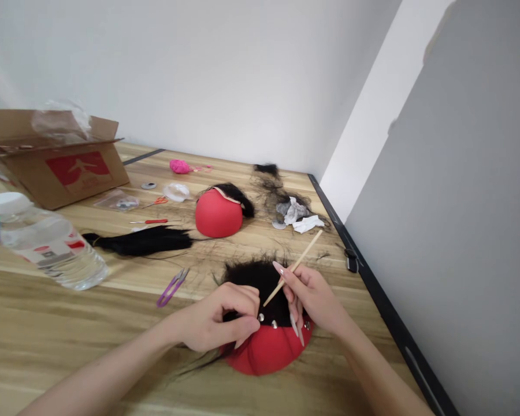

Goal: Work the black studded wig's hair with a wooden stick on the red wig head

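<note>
In the head view, a red dome-shaped block [264,352] sits on the table with a black hair piece [257,277] over its far side. Silver round-headed pins [274,325] line the edge of the hair. My left hand [225,318] is closed at the left part of this edge, its thumb and fingers pinched on black hair strands [212,363] that trail down to the left. Between thumb and index finger my right hand [312,294] holds a thin wooden stick [305,252], slanting down left toward the pins. Its other fingers rest near the block's right side.
Purple thread snips [173,287], a black hair bundle [151,241] and a water bottle [56,248] lie to the left. Behind are a second red block [218,214], a red-handled tool [156,221], orange scissors [157,201], crumpled tissue [307,223] and a cardboard box [65,173].
</note>
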The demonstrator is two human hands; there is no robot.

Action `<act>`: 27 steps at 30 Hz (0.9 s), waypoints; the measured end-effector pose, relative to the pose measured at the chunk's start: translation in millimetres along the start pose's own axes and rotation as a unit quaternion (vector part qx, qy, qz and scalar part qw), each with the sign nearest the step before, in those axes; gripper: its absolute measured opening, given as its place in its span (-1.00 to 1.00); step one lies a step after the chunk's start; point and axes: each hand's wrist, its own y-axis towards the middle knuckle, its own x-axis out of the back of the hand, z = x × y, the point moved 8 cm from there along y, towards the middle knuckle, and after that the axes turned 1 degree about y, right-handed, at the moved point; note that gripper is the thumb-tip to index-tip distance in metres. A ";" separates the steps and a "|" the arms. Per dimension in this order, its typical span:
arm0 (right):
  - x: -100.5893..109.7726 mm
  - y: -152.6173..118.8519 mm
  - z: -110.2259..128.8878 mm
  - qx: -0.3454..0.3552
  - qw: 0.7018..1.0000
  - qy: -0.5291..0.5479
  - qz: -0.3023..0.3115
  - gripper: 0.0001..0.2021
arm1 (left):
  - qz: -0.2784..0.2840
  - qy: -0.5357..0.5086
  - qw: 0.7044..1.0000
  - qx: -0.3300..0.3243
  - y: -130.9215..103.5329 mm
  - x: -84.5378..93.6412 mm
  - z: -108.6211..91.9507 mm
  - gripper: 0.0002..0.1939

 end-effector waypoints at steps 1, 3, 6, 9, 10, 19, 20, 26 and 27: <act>0.5 0.2 -0.5 -0.001 1.000 0.002 -0.002 -0.46 | 0.000 0.000 1.000 0.000 0.0 0.0 0.2 -0.44; 1.3 0.6 -1.4 -0.003 1.000 0.009 -0.003 -0.46 | 0.000 -0.001 1.000 0.000 0.2 0.0 0.3 -0.44; 1.8 1.6 -2.5 -0.002 1.000 0.024 0.010 -0.48 | 0.001 -0.001 1.000 0.000 0.6 -0.2 0.0 -0.44; 3.2 2.9 -2.2 0.002 0.999 0.050 0.021 -0.53 | 0.000 0.000 1.000 0.004 0.8 0.0 -0.7 -0.44; 3.5 3.2 -1.9 0.002 0.998 0.060 0.024 -0.55 | -0.002 0.001 1.000 0.006 0.8 0.1 -0.9 -0.44; 2.7 2.0 3.2 -0.016 0.992 0.122 0.037 -0.54 | -0.011 0.000 1.000 0.013 0.9 0.8 -2.0 -0.41; 2.7 2.1 3.3 -0.015 0.991 0.126 0.036 -0.54 | -0.011 0.001 1.000 0.012 0.9 0.8 -2.0 -0.41; 1.7 4.7 1.1 -0.008 0.991 0.129 0.026 -0.48 | -0.011 0.004 1.000 0.010 0.7 0.7 -1.0 -0.40; 1.3 5.0 0.9 -0.006 0.992 0.124 0.025 -0.47 | -0.011 0.004 1.000 0.010 0.7 0.6 -0.8 -0.40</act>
